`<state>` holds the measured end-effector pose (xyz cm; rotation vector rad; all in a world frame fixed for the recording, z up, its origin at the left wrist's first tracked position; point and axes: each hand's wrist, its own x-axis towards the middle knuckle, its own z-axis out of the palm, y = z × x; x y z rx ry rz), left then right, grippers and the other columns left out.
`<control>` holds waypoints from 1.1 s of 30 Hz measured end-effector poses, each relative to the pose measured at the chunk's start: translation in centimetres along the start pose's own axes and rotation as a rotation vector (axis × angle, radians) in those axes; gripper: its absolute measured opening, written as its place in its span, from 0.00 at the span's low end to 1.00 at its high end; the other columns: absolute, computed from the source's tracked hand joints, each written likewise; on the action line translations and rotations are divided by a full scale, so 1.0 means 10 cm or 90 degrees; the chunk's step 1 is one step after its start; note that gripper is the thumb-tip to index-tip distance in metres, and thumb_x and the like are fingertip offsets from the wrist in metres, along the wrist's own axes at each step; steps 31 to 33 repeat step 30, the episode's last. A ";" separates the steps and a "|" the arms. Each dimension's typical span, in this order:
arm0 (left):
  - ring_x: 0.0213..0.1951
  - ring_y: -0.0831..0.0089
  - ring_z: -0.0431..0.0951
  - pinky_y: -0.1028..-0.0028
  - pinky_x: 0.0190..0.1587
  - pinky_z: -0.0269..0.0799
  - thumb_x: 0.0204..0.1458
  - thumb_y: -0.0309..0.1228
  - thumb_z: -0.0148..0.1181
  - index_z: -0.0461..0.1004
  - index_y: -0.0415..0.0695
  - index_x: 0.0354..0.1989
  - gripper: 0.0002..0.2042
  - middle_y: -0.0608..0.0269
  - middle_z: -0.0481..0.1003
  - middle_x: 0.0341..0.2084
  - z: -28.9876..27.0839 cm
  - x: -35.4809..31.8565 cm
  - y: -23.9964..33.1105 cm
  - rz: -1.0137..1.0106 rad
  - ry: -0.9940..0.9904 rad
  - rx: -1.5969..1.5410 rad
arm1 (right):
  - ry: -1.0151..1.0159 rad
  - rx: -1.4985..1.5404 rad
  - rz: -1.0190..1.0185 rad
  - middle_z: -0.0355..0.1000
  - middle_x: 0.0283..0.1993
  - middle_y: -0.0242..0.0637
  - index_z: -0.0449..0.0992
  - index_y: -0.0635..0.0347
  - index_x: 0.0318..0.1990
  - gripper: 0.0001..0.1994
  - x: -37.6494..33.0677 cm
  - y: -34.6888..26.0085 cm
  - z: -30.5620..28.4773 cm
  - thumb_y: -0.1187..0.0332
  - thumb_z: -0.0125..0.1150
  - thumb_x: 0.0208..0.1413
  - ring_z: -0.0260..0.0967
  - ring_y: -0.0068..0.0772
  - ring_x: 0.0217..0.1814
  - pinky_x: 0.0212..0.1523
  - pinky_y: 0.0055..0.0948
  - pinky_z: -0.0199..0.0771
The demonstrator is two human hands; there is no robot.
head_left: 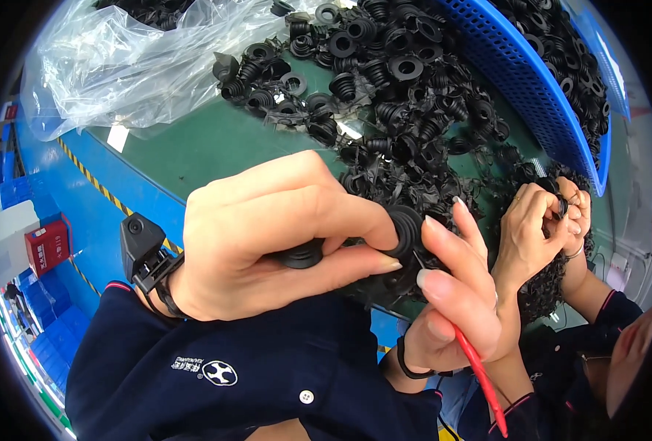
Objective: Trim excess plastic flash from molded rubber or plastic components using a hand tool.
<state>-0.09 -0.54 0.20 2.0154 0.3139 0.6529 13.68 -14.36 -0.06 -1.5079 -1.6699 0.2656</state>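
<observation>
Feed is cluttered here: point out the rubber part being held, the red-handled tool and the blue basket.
rubber bellows part (405, 228), head view, its ribbed rim.
red-handled tool (480, 371), head view, mid handle.
blue basket (531, 81), head view, perforated wall.

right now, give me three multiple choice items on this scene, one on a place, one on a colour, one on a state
1. Where does the blue basket sit?
A. upper right
B. lower left
C. on the floor

2. What colour is the tool handle in the right hand?
A. green
B. red
C. white

3. What is the left hand doing?
A. resting open
B. pinching a black rubber part
C. holding the clear bag

A: it curves along the upper right.
B: the handle is red.
B: its fingers close on the part.
</observation>
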 end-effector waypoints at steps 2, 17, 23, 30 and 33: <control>0.17 0.81 0.65 0.83 0.19 0.57 0.28 0.23 0.68 0.73 0.41 0.23 0.11 0.68 0.69 0.17 -0.01 0.00 0.00 0.015 -0.010 0.008 | -0.008 -0.019 0.013 0.66 0.38 0.55 0.59 0.60 0.40 0.16 -0.01 -0.02 0.00 0.57 0.32 0.57 0.68 0.46 0.41 0.47 0.55 0.61; 0.20 0.77 0.66 0.78 0.24 0.57 0.27 0.22 0.66 0.71 0.41 0.19 0.10 0.66 0.70 0.18 0.04 -0.03 -0.04 0.006 0.105 -0.028 | 0.235 0.222 0.096 0.68 0.32 0.51 0.61 0.61 0.38 0.13 -0.09 0.05 0.22 0.60 0.34 0.58 0.65 0.52 0.43 0.51 0.56 0.55; 0.22 0.78 0.64 0.78 0.26 0.57 0.26 0.21 0.66 0.70 0.43 0.21 0.12 0.68 0.70 0.18 0.06 0.00 -0.08 -0.056 0.139 -0.063 | 0.225 0.402 0.144 0.65 0.38 0.55 0.62 0.59 0.37 0.14 -0.10 -0.02 0.33 0.57 0.35 0.58 0.64 0.58 0.43 0.50 0.50 0.59; 0.22 0.76 0.66 0.78 0.27 0.60 0.30 0.22 0.66 0.72 0.42 0.24 0.11 0.67 0.71 0.22 0.02 0.00 -0.02 -0.062 0.088 -0.071 | 0.016 0.211 0.109 0.49 0.53 0.70 0.69 0.57 0.37 0.21 -0.02 0.05 0.23 0.49 0.40 0.54 0.52 0.62 0.55 0.54 0.48 0.52; 0.22 0.76 0.66 0.78 0.27 0.60 0.30 0.22 0.66 0.72 0.42 0.24 0.11 0.67 0.71 0.22 0.02 0.00 -0.02 -0.062 0.088 -0.071 | 0.016 0.211 0.109 0.49 0.53 0.70 0.69 0.57 0.37 0.21 -0.02 0.05 0.23 0.49 0.40 0.54 0.52 0.62 0.55 0.54 0.48 0.52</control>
